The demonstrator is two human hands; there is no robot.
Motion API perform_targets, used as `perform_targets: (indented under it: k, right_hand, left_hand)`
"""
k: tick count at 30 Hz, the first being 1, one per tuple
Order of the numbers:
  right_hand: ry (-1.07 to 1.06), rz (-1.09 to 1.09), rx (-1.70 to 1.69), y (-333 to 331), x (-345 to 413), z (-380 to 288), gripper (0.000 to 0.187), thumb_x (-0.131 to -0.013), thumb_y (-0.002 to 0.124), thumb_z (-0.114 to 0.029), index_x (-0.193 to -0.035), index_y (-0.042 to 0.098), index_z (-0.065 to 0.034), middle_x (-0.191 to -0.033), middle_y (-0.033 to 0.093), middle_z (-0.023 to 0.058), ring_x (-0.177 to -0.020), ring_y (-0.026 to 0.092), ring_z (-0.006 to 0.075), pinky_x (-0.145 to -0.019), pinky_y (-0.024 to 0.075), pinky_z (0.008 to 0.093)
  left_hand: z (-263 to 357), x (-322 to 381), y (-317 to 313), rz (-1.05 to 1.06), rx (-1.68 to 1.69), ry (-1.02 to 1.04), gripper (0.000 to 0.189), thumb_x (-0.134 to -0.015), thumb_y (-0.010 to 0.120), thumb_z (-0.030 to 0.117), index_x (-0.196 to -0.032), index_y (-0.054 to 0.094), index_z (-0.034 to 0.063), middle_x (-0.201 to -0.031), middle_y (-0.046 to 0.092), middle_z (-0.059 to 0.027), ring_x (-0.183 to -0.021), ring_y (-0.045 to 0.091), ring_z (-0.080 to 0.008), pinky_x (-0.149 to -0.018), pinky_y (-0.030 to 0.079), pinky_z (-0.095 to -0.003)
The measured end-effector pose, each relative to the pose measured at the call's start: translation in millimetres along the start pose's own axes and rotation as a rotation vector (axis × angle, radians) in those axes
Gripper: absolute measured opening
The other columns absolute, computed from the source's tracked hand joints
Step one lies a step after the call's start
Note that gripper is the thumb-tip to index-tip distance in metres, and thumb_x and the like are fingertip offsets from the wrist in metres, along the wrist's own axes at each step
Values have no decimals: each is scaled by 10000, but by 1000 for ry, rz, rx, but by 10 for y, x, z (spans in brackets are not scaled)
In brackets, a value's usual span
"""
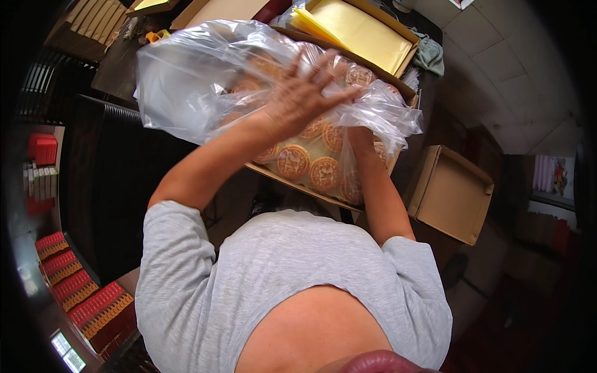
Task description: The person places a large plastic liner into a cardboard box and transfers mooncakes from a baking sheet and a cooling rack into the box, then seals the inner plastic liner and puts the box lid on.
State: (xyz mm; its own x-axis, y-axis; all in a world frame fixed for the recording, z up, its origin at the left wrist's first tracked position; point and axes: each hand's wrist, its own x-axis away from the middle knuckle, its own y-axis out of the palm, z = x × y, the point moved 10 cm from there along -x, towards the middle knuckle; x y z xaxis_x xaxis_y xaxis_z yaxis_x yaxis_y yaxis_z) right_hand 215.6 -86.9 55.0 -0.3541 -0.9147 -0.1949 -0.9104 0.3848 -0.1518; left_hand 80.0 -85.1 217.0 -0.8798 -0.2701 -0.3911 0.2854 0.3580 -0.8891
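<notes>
Round pastries with stamped tops, such as this one [293,161], lie in a cardboard box [305,189] in front of me. A clear plastic bag [177,88] spreads over the box and bunches up at its right side. My left hand [303,95] lies across the plastic above the pastries, fingers spread and slightly blurred, with nothing gripped in it. Under the bunched plastic at the right goes my right hand [361,135]; its wrist shows, but its fingers are hidden by the bag, so what it touches cannot be seen.
Beyond the pastries stands a box with yellow sheets [368,32], a greenish cloth [429,55] at its right corner. An open cardboard box or lid [454,191] rests to the right. Rows of red packages [70,277] are at the lower left.
</notes>
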Motion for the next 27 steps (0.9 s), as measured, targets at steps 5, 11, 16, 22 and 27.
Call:
perform_targets:
  k: [5, 11, 16, 22, 27]
  right_hand:
    - [-17, -14, -167, 68, 3, -134, 224, -1002, 644, -218, -1072, 657, -5, -991, 661, 82, -896, 621, 197, -807, 522, 359]
    - [-319, -241, 334, 242, 100, -645, 268, -969, 675, -230, -1095, 668, 6, -1026, 680, 110, -936, 636, 234, -838, 515, 381]
    - [-270, -276, 342, 395, 134, -727, 291, -955, 685, -252, -1103, 668, -3, -1043, 677, 120, -959, 633, 246, -854, 509, 390]
    - [-206, -280, 253, 551, 249, -586, 319, -938, 696, -279, -1113, 670, -13, -1064, 674, 131, -986, 630, 261, -874, 502, 400]
    - [-185, -239, 235, 534, 159, -565, 344, -925, 705, -301, -1121, 670, -21, -1081, 671, 140, -1009, 627, 274, -890, 496, 408]
  left_hand:
    - [-562, 145, 163, -59, 148, -55, 331, -788, 640, 21, -1101, 600, 124, -1040, 622, -73, -1032, 634, -279, -932, 483, -439]
    - [-244, -182, -182, -53, 442, 110, 157, -810, 649, 36, -961, 643, 79, -844, 624, -84, -864, 665, -271, -765, 519, -404]
    - [665, -597, 471, -505, 137, 176, 39, -812, 694, 138, -821, 680, 102, -688, 625, -26, -704, 684, -202, -671, 531, -347]
    - [796, 228, -771, 283, 601, 158, 135, -803, 678, 152, -926, 667, 97, -978, 687, -55, -980, 662, -223, -792, 537, -360]
    - [-90, 1936, -472, 175, 468, -500, 203, -790, 751, 45, -971, 661, 58, -943, 676, -101, -919, 686, -283, -780, 562, -385]
